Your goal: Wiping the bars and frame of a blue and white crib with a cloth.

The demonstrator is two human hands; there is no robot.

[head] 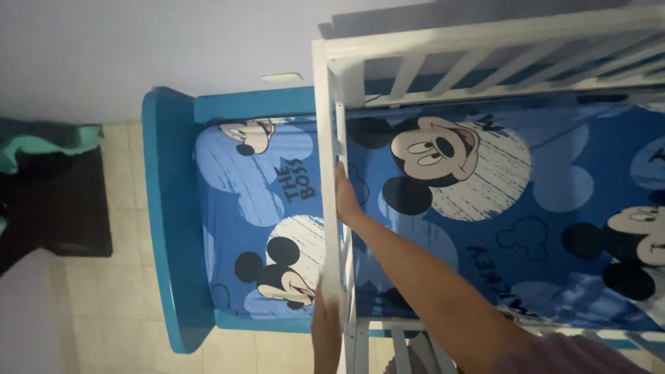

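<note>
From the head view, both hands grip the painted white wooden end rail (331,173) of a slatted cot: right hand (345,194) wrapped partway up, left hand (325,312) apparently closed lower down. Smooth blue cartoon-print sheet (540,187) covers the mattress; beyond, a glossy blue bed frame (170,221).

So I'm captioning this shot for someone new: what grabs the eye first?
The blue sheet printed with cartoon mice fills the middle and right. A white slatted rail runs down the centre; the right hand and left hand are on it. A blue bed frame edges the left.
</note>
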